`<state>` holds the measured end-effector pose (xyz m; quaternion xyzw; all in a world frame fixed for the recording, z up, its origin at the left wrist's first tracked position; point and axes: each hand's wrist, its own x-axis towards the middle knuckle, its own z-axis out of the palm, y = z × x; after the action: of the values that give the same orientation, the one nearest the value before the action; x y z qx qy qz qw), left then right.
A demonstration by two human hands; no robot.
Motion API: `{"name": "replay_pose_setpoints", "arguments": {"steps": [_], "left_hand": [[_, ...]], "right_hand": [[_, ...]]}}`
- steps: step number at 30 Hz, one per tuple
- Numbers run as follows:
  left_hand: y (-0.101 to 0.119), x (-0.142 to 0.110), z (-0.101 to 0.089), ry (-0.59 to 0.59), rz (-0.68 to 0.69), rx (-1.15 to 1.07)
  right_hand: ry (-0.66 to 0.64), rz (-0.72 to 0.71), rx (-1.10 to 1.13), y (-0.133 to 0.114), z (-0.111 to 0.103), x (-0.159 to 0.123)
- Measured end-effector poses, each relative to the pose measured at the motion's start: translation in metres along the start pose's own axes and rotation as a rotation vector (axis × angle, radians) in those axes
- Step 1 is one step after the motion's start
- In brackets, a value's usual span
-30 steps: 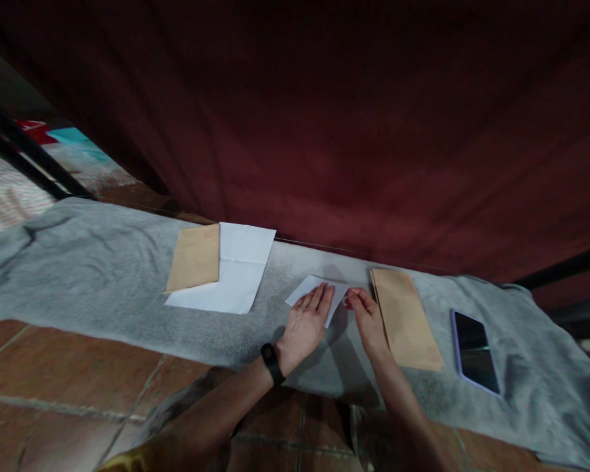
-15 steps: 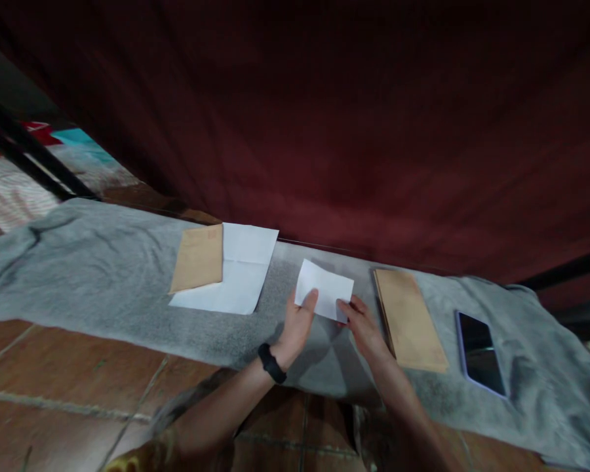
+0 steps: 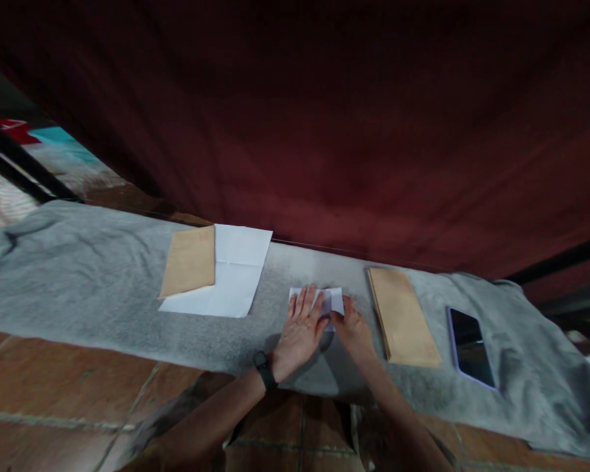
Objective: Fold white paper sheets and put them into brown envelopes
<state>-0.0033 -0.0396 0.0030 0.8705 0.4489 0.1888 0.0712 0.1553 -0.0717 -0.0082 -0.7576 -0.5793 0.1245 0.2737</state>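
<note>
A small folded sheet of white paper (image 3: 332,300) lies on the grey cloth in front of me. My left hand (image 3: 302,328) rests flat across its left part, fingers spread, a black band on the wrist. At the paper's right edge, my right hand (image 3: 353,328) is curled with thumb and fingers closed on the edge. Both hands cover part of the sheet, so its folds are only partly visible. To the left, a brown envelope (image 3: 189,261) overlaps a larger creased white sheet (image 3: 242,272). Right of my hands lies a stack of brown envelopes (image 3: 406,318).
A phone (image 3: 472,347) with a purple edge lies at the right on the grey cloth (image 3: 93,275), which covers a long narrow surface. Behind it hangs a dark red curtain (image 3: 295,151). Brown floor tiles (image 3: 63,380) lie below the front edge.
The small paper has come down from between both hands onto the cloth. My left hand has gone from gripping it to lying flat on it; my right hand stays at its right edge.
</note>
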Motion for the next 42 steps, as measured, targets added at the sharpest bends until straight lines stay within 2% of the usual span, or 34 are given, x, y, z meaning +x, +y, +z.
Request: {"name": "replay_pose_setpoints", "arguments": {"steps": [3,6,11,13,16,20,24,30,37,42], "left_hand": [[0.002,-0.002,0.01,-0.052,0.017,0.07],[-0.002,-0.001,0.017,-0.053,0.048,0.125],[-0.009,0.0,0.03,-0.059,0.116,0.183],[-0.012,0.0,0.031,-0.056,0.11,0.187],[-0.019,-0.001,0.024,-0.034,0.095,0.169],[-0.028,-0.003,0.01,-0.013,0.035,0.157],[-0.036,-0.005,0.007,-0.005,-0.017,0.16],[-0.045,-0.009,0.006,0.012,-0.064,0.188],[-0.05,-0.012,0.003,0.011,-0.069,0.216],[-0.043,-0.004,-0.009,0.079,-0.081,0.192]], "right_hand": [[0.086,-0.059,-0.159,-0.006,-0.002,-0.001],[0.119,-0.132,-0.202,-0.015,-0.002,0.003],[-0.063,-0.332,-0.156,-0.028,0.017,0.002],[-0.086,-0.323,-0.182,-0.027,0.025,0.0],[-0.044,-0.29,-0.234,-0.019,0.029,-0.003],[0.037,-0.327,-0.3,-0.004,0.027,-0.004],[0.099,-0.305,-0.327,0.004,0.023,-0.005],[0.103,-0.27,-0.38,0.011,0.02,-0.009],[0.112,-0.269,-0.399,0.018,0.016,-0.016],[0.132,-0.228,-0.341,0.014,0.01,-0.014]]}}
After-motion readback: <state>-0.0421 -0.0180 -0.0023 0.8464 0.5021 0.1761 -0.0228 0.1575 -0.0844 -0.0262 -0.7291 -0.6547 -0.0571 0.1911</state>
